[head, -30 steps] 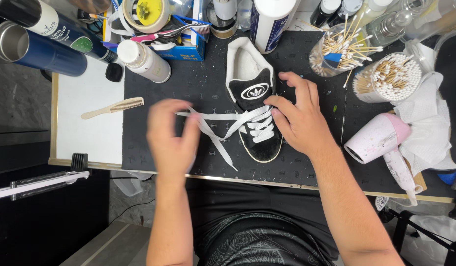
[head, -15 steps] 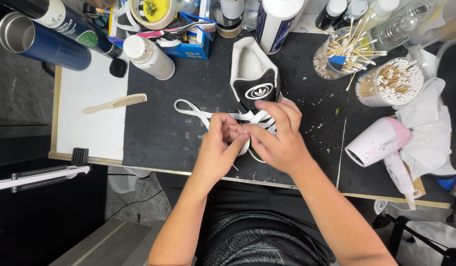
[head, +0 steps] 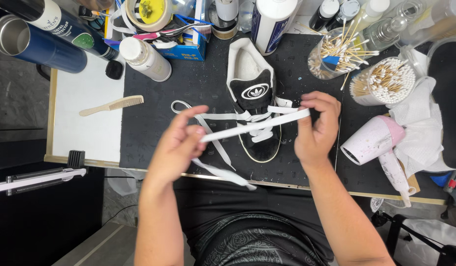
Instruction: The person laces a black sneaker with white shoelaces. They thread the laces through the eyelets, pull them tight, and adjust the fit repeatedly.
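Both hands' grip is pinched on the flat white lace (head: 252, 126): left hand (head: 176, 145) and right hand (head: 316, 128) have drawn apart, pulling it taut across the black sneaker (head: 255, 106) on the worktop (head: 188, 128).

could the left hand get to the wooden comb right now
Probably not without letting go first. The left hand is pinching the white lace, stretched across to the right hand. The comb lies uncovered just to its left, with nothing between.
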